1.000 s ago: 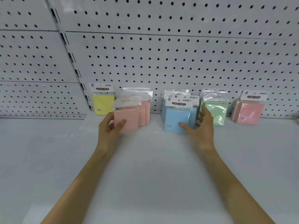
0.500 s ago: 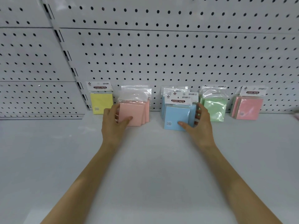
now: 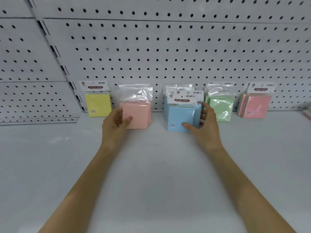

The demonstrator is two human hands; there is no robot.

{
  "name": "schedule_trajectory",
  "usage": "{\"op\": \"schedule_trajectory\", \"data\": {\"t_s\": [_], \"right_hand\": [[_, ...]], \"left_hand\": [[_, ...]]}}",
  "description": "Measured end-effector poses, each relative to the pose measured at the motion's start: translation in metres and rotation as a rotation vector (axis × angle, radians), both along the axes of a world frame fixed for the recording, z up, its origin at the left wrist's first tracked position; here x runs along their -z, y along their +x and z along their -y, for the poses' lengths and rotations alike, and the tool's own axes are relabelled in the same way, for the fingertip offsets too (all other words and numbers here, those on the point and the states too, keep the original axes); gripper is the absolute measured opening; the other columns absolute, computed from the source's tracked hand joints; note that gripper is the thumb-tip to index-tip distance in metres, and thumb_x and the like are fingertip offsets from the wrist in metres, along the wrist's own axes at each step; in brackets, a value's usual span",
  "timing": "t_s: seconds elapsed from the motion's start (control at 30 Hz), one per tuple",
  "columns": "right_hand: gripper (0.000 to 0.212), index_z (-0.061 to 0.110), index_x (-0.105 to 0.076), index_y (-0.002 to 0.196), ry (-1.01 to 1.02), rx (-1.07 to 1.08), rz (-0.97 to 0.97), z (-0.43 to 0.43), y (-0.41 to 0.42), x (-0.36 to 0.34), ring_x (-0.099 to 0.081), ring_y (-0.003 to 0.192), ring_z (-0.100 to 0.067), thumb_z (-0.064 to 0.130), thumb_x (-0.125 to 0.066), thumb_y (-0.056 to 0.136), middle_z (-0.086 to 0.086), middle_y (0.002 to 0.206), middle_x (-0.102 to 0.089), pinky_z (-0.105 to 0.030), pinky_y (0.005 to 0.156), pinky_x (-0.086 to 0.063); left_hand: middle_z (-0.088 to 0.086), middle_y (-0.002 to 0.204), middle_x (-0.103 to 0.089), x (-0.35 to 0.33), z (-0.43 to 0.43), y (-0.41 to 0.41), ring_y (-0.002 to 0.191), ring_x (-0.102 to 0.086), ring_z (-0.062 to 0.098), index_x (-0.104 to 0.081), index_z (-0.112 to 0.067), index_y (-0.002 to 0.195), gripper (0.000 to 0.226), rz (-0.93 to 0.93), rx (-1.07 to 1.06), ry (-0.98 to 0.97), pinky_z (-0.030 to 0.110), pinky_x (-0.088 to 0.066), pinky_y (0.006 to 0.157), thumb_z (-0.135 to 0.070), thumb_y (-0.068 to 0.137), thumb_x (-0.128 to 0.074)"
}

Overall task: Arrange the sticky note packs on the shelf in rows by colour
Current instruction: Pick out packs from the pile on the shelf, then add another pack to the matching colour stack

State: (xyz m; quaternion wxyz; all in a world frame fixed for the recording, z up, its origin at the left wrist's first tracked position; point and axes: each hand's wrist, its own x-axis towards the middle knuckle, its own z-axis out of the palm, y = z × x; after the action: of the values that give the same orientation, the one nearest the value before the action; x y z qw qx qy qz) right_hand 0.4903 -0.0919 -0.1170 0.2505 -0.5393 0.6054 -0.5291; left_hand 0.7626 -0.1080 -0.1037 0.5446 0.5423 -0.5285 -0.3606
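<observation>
Square, film-wrapped packs stood along the back edge of the smooth white shelf (image 3: 151,165), against the pegboard (image 3: 168,56): yellow pack (image 3: 98,105), peach packs (image 3: 138,113), blue packs (image 3: 180,116), green packs (image 3: 220,108), pink packs (image 3: 256,108), with narrow gaps between. The front of the shelf lay open. Left hand (image 3: 116,122) pinched the front peach pack's left edge; right hand (image 3: 207,126) gripped the front blue pack's right edge. Perhaps three packs per cluster; the count was unclear.

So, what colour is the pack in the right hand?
The pack is light blue, seen best in the head view.
</observation>
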Motion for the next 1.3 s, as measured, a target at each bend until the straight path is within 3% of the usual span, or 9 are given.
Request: {"op": "schedule_trajectory", "data": {"t_s": [0.17,0.3,0.47,0.73,0.83,0.97,1.1,1.2,1.3], "right_hand": [[0.096,0.024,-0.027,0.143,0.012,-0.043,0.006,-0.001,-0.002,0.001,-0.052,0.113,-0.018,0.011,-0.084,0.067,-0.005,0.135,-0.044,-0.023,0.086,-0.046],[0.096,0.024,-0.026,0.143,0.03,-0.052,0.013,-0.001,-0.002,0.001,-0.051,0.116,-0.02,0.011,-0.084,0.067,-0.005,0.135,-0.043,-0.03,0.091,-0.048],[0.097,0.023,-0.027,0.143,0.036,-0.051,0.014,-0.001,-0.002,0.0,-0.051,0.116,-0.019,0.011,-0.084,0.066,-0.001,0.134,-0.043,-0.027,0.091,-0.047],[0.096,0.023,-0.028,0.143,0.065,-0.04,-0.035,-0.001,-0.001,0.0,-0.047,0.119,-0.019,0.021,-0.084,0.066,0.002,0.129,-0.04,-0.042,0.102,-0.043],[0.086,0.017,-0.027,0.144,0.027,-0.014,-0.047,-0.011,-0.002,-0.005,-0.041,0.125,-0.022,0.02,-0.079,0.075,0.0,0.13,-0.037,-0.043,0.106,-0.037],[0.072,0.017,-0.026,0.147,-0.006,-0.009,-0.285,-0.043,-0.034,-0.023,-0.034,0.131,-0.02,0.023,-0.066,0.087,-0.005,0.141,-0.033,-0.032,0.111,-0.029],[0.061,0.014,-0.035,0.144,-0.064,-0.026,-0.492,-0.071,-0.103,-0.059,-0.033,0.132,-0.015,0.026,-0.062,0.09,-0.003,0.143,-0.037,-0.014,0.108,-0.021],[0.055,0.012,-0.047,0.137,-0.121,0.002,-0.794,-0.089,-0.172,-0.087,-0.04,0.128,-0.023,0.035,-0.06,0.089,-0.009,0.141,-0.045,-0.031,0.108,-0.032],[0.051,0.016,-0.051,0.135,0.012,0.039,-1.007,-0.114,-0.25,-0.1,-0.035,0.134,-0.027,0.041,-0.056,0.091,-0.008,0.147,-0.04,-0.039,0.109,-0.027]], "left_hand": [[-0.002,0.102,-0.064,0.0,-0.001,-0.002,0.084,-0.057,0.014,-0.062,-0.019,0.107,0.027,0.219,-0.083,-0.056,0.035,-0.05,0.078,-0.015,0.082,-0.071],[-0.002,0.104,-0.058,0.002,-0.001,-0.004,0.082,-0.054,0.013,-0.051,-0.023,0.114,0.046,0.28,-0.133,-0.094,0.035,-0.049,0.075,-0.015,0.076,-0.077],[-0.006,0.103,-0.056,0.0,-0.004,-0.007,0.078,-0.054,0.005,-0.046,-0.03,0.111,0.051,0.319,-0.189,-0.106,0.035,-0.049,0.075,-0.015,0.073,-0.077],[-0.002,0.111,-0.055,-0.001,-0.009,-0.007,0.092,-0.054,0.017,-0.046,-0.024,0.119,0.055,0.448,-0.264,-0.108,0.04,-0.049,0.077,-0.022,0.074,-0.077],[0.005,0.114,-0.054,-0.007,-0.021,-0.01,0.103,-0.052,0.024,-0.047,-0.016,0.122,0.053,0.632,-0.24,-0.193,0.038,-0.045,0.079,-0.024,0.078,-0.075],[0.018,0.107,-0.057,-0.035,-0.032,-0.028,0.096,-0.053,0.037,-0.052,-0.005,0.119,0.047,0.986,-0.078,-0.428,0.045,-0.045,0.076,-0.029,0.083,-0.069],[0.019,0.115,-0.056,-0.078,-0.028,-0.081,0.103,-0.051,0.038,-0.054,-0.005,0.123,0.058,1.062,0.065,-0.52,0.048,-0.042,0.082,-0.047,0.085,-0.042],[0.016,0.126,-0.053,-0.098,-0.024,-0.146,0.112,-0.05,0.038,-0.053,-0.009,0.128,0.063,1.07,0.155,-0.586,0.053,-0.04,0.092,-0.053,0.086,-0.04],[0.015,0.135,-0.051,-0.102,-0.025,-0.229,0.12,-0.048,0.037,-0.053,-0.012,0.132,0.065,1.091,0.274,-0.662,0.053,-0.035,0.1,-0.055,0.086,-0.039]]}}
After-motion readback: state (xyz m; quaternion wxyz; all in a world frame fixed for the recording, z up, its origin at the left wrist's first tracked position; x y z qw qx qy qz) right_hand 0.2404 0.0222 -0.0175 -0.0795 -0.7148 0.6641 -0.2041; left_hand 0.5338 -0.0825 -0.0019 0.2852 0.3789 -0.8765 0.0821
